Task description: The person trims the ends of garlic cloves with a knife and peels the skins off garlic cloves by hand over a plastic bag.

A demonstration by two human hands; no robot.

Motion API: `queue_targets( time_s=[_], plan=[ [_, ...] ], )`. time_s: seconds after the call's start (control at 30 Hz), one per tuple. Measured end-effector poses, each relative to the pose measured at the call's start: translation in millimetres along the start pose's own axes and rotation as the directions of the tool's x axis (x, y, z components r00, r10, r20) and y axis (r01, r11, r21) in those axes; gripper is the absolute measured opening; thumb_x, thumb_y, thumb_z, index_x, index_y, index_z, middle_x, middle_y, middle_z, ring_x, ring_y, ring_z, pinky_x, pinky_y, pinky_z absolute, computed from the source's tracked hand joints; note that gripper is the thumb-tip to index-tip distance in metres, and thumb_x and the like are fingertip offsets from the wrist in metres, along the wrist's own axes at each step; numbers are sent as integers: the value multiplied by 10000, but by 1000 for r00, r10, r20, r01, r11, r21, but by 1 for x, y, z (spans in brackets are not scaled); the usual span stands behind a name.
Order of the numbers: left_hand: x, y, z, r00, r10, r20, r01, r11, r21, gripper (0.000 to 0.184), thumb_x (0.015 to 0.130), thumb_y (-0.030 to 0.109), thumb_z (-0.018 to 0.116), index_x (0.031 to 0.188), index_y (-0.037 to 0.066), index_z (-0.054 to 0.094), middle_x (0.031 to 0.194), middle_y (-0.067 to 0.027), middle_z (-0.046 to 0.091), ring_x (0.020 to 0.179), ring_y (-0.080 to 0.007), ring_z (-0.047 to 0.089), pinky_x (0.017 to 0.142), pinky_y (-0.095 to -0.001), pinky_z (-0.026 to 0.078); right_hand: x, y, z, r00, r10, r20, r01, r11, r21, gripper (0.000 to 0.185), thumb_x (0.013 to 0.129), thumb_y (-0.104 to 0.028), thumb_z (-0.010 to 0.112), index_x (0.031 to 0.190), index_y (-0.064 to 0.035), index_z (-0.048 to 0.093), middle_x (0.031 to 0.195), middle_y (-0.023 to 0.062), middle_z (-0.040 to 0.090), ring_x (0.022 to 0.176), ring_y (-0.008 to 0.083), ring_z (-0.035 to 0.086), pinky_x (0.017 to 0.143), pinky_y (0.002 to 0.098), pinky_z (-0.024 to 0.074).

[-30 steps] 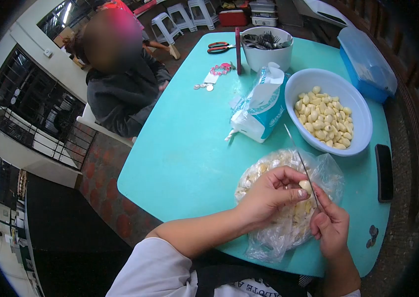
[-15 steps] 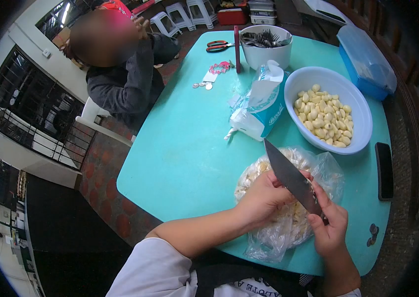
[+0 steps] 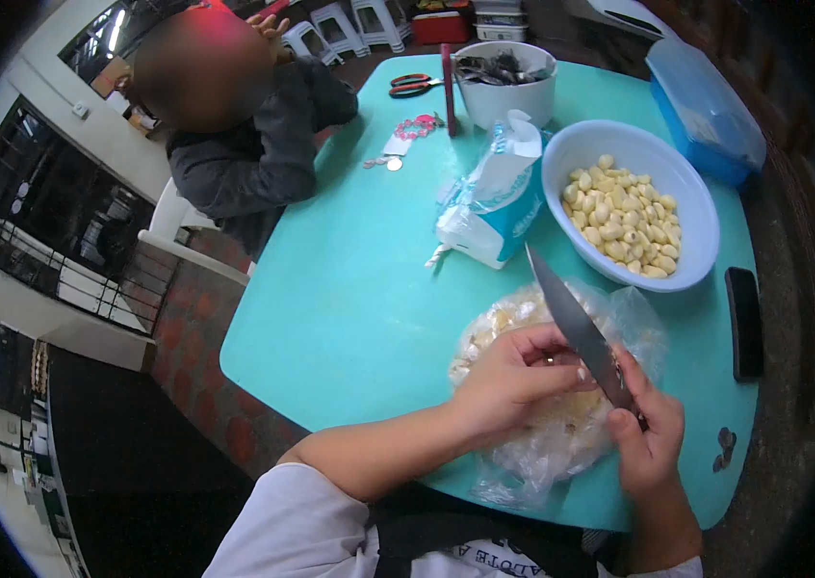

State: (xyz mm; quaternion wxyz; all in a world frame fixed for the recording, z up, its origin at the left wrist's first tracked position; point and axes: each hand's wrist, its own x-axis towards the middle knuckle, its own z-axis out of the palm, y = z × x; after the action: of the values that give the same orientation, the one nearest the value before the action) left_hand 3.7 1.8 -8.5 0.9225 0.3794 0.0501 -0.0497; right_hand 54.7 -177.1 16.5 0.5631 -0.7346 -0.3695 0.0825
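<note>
The left hand (image 3: 513,385) curls its fingers beside the knife's blade, which hides their tips, so whether they pinch anything cannot be told; the right hand (image 3: 653,424) grips the knife (image 3: 571,313) near its handle end, both above a clear plastic bag (image 3: 643,323) with pale scraps (image 3: 487,329). With the blade so close, a slip or too hard a push could nick the left fingers; a low dip could snag the plastic. Leftmost in the room, red-brown floor tiles (image 3: 200,332) meet a white chair (image 3: 168,214) and a dark-sleeved person (image 3: 244,169); the turquoise counter (image 3: 330,318) carries coins (image 3: 394,165), a teal pack (image 3: 499,223), a white tub (image 3: 508,101), a pale blue bowl (image 3: 701,226) of peeled garlic cloves (image 3: 624,217) and a black phone (image 3: 743,323).
</note>
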Motion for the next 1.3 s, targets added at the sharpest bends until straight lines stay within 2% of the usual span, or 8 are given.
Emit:
queue_targets(
  time_s=[0.17,0.33,0.53,0.63,0.93,1.13,1.2,1.3],
  plan=[
    [3,2,-2,1000,8,26,-8,1000,25,391,796,-31,579,1177,-7,495,1131,-110,557,987,-151,559,887,-315,469,0,-1,-10,988,154,-21,-150,980,129,469,840,-151,568,1243,60,455,1061,219,606,951,230,611,831,295,443],
    [3,5,3,999,20,-32,-21,999,-28,413,780,-54,595,1176,0,490,1152,-126,548,1006,-168,554,877,-318,470,-4,2,-15,940,333,77,-338,871,357,506,856,-176,595,1260,48,389,929,165,636,808,116,602,720,242,450],
    [3,0,-2,996,92,-22,-92,995,-41,395,739,11,662,1102,-1,507,1104,-143,569,969,-205,588,840,-328,495,-17,9,-6,975,190,113,-213,942,259,682,804,-209,676,1313,16,282,843,159,638,667,101,601,580,228,456],
    [6,-2,-11,989,122,79,-129,989,79,337,773,115,668,1059,2,530,1103,-154,574,984,-203,581,851,-333,500,-8,-12,-9,979,125,162,-131,991,27,731,771,-234,706,1327,6,296,789,151,640,577,152,608,541,252,469],
    [4,-1,-9,996,43,72,-46,998,37,337,784,174,668,1047,1,546,1086,-145,581,999,-217,570,878,-362,481,-6,-5,-10,984,-43,172,72,983,-170,659,756,-286,700,1306,-40,433,733,133,622,536,228,600,536,314,478],
    [1,-6,-6,987,102,127,-96,994,-54,471,681,192,764,1057,16,544,1112,-136,569,1006,-234,565,894,-384,455,-6,6,-9,985,-161,61,165,983,-75,654,761,-295,697,1296,-23,437,934,195,628,675,266,634,631,305,493],
    [-6,1,-3,995,29,-90,-28,999,21,617,648,44,752,1196,21,469,1127,-127,561,1023,-242,563,900,-392,454,-4,4,-15,985,-167,-39,164,984,-63,659,766,-272,697,1298,3,421,999,210,616,764,256,645,691,303,496],
    [-3,18,6,999,42,19,-42,999,-9,595,674,-66,665,1213,25,430,1122,-121,561,1044,-227,555,891,-380,467,-5,-4,-19,990,-72,-120,80,995,60,662,774,-224,695,1304,34,393,1017,214,619,854,234,645,752,301,493]
  ],
)
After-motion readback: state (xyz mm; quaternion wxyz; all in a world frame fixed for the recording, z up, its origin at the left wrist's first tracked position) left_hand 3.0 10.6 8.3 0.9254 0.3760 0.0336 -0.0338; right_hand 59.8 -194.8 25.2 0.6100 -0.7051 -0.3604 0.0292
